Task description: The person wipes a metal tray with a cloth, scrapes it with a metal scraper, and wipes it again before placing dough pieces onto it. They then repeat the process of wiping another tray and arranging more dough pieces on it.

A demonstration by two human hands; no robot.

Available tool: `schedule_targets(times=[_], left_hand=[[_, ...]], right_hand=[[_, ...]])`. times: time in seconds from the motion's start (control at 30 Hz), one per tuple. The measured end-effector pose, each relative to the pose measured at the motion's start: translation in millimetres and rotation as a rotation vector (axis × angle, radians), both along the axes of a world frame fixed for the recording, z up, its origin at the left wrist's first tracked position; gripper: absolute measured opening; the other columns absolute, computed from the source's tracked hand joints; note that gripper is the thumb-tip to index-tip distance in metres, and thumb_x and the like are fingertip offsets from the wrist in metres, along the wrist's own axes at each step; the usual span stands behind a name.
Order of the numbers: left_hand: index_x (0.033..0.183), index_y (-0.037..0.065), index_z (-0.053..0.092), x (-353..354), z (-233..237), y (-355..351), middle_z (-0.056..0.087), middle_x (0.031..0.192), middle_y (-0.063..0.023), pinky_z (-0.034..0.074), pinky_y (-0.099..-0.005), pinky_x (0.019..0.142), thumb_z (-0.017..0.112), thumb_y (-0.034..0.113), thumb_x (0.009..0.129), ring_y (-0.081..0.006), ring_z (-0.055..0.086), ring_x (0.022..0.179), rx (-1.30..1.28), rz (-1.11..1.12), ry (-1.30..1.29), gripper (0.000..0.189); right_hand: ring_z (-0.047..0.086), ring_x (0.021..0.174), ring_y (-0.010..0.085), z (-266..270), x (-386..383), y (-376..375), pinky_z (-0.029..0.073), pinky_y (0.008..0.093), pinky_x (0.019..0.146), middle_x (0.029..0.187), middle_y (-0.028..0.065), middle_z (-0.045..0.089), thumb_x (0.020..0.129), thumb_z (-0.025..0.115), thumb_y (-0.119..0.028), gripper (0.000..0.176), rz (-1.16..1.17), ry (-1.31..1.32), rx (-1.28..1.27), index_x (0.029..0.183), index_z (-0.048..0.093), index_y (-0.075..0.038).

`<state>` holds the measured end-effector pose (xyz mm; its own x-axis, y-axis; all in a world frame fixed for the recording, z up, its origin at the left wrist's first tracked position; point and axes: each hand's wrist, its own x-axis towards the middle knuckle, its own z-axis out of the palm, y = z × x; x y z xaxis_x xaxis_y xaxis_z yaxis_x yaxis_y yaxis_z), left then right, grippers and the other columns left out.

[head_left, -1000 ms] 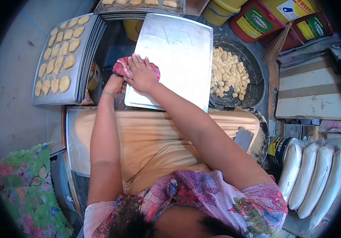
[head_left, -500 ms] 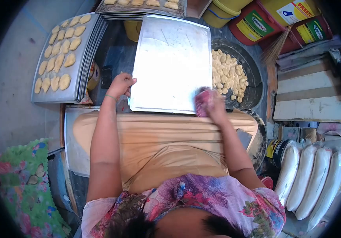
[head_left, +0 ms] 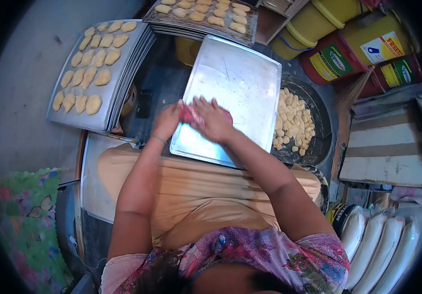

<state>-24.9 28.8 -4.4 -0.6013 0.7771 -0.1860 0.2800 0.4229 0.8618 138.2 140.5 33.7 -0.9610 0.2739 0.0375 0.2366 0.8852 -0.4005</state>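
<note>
A bare metal baking tray [head_left: 240, 78] lies tilted slightly in front of me. My right hand [head_left: 213, 120] presses a crumpled red-and-pink cloth [head_left: 191, 115] against the tray's surface near its left side. At the tray's left edge, my left hand [head_left: 166, 123] grips the rim, its fingertips close to the cloth; its fingers are partly hidden. Right of the tray is a wide black basin [head_left: 322, 128] holding many small pale dough pieces [head_left: 293, 117].
Stacked trays with shaped dough pieces stand at left [head_left: 117, 83] and at the back [head_left: 206, 24]. Yellow and red buckets [head_left: 328, 59] fill the back right, with a whisk broom [head_left: 355, 85] before them. Long white plastic-wrapped packs [head_left: 380, 245] lie at lower right.
My right hand has swept the cloth from the tray's lower right corner to its left side. The left hand stays at the left edge. The whole view has shifted and turned a little.
</note>
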Motion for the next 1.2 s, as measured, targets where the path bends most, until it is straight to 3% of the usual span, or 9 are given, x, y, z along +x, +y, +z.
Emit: schedule_targets(times=[0.27, 0.4, 0.63, 0.83, 0.9, 0.93, 1.0, 1.1, 1.2], left_hand=[[0.083, -0.004, 0.060, 13, 14, 3, 0.061, 0.077, -0.0274, 0.046, -0.0466, 0.065, 0.057, 0.049, 0.089, -0.0437, 0.061, 0.075, -0.060, 0.029, 0.242, 0.053], [0.076, -0.003, 0.057, 17, 8, 3, 0.058, 0.066, -0.0243, 0.044, -0.0442, 0.058, 0.062, 0.044, 0.088, -0.0423, 0.057, 0.064, 0.023, 0.121, 0.210, 0.049], [0.071, -0.003, 0.052, 18, 6, 4, 0.053, 0.061, -0.0235, 0.040, -0.0433, 0.054, 0.066, 0.040, 0.086, -0.0414, 0.049, 0.056, 0.083, 0.146, 0.155, 0.048], [0.074, -0.003, 0.054, 17, 4, 5, 0.055, 0.063, -0.0237, 0.042, -0.0436, 0.054, 0.065, 0.044, 0.086, -0.0420, 0.054, 0.059, 0.068, 0.115, 0.240, 0.050], [0.075, -0.003, 0.055, 16, 6, 5, 0.056, 0.063, -0.0237, 0.042, -0.0439, 0.055, 0.064, 0.047, 0.086, -0.0422, 0.056, 0.060, 0.033, 0.112, 0.229, 0.051], [0.077, -0.002, 0.057, 15, 0, 5, 0.056, 0.063, -0.0234, 0.043, -0.0446, 0.055, 0.064, 0.048, 0.086, -0.0427, 0.056, 0.060, 0.025, 0.111, 0.244, 0.052], [0.079, -0.003, 0.058, 17, 2, 6, 0.057, 0.065, -0.0241, 0.043, -0.0454, 0.056, 0.063, 0.047, 0.086, -0.0429, 0.056, 0.061, 0.045, 0.116, 0.233, 0.051], [0.083, -0.003, 0.060, 15, 6, 4, 0.059, 0.069, -0.0255, 0.044, -0.0458, 0.059, 0.063, 0.046, 0.087, -0.0433, 0.058, 0.066, -0.038, 0.082, 0.240, 0.049], [0.086, -0.004, 0.061, 10, 4, 4, 0.061, 0.077, -0.0266, 0.046, -0.0454, 0.064, 0.062, 0.045, 0.087, -0.0434, 0.060, 0.074, -0.039, 0.070, 0.241, 0.048]], right_hand=[[0.021, 0.143, 0.0314, -19, -117, 133, 0.011, 0.0530, 0.115, 0.151, 0.0160, 0.031, 0.090, 0.047, -0.052, 0.065, -0.317, 0.162, 0.035, 0.139, 0.045, -0.010], [0.038, 0.125, 0.0327, -18, -123, 177, 0.025, 0.0530, 0.106, 0.132, 0.0121, 0.047, 0.086, 0.056, -0.051, 0.055, -0.536, 0.277, 0.235, 0.124, 0.060, -0.012], [0.035, 0.129, 0.0324, -9, -22, 248, 0.023, 0.0544, 0.106, 0.136, 0.0102, 0.044, 0.087, 0.053, -0.050, 0.048, -0.837, 0.059, 0.363, 0.126, 0.059, -0.023], [0.024, 0.139, 0.0368, -13, 126, 317, 0.020, 0.0617, 0.108, 0.152, 0.0188, 0.024, 0.085, 0.060, -0.036, 0.052, -1.466, 0.135, 0.459, 0.134, 0.053, -0.020], [0.043, 0.124, 0.0444, -12, 140, 317, 0.034, 0.0433, 0.106, 0.137, 0.0279, 0.042, 0.086, 0.060, -0.022, 0.046, -0.959, 0.568, 0.538, 0.125, 0.054, 0.001], [0.051, 0.114, 0.0427, 21, 115, 270, 0.040, 0.0472, 0.097, 0.121, 0.0283, 0.054, 0.086, 0.059, -0.021, 0.038, -0.747, 0.652, 0.392, 0.115, 0.055, 0.003], [0.062, 0.089, 0.0407, 68, 66, 146, 0.050, 0.0437, 0.078, 0.101, 0.0237, 0.063, 0.088, 0.058, -0.022, 0.034, -0.750, 0.261, -0.103, 0.113, 0.051, 0.000], [0.049, 0.126, 0.0303, 30, 30, 31, 0.035, 0.0460, 0.108, 0.140, 0.0149, 0.046, 0.085, 0.063, -0.025, 0.063, -0.007, -0.126, -0.046, 0.142, 0.039, -0.013], [0.045, 0.130, 0.0270, -8, 49, 4, 0.026, 0.0480, 0.112, 0.139, 0.0079, 0.050, 0.087, 0.060, -0.029, 0.051, 0.330, 0.127, 0.169, 0.135, 0.050, -0.014]])
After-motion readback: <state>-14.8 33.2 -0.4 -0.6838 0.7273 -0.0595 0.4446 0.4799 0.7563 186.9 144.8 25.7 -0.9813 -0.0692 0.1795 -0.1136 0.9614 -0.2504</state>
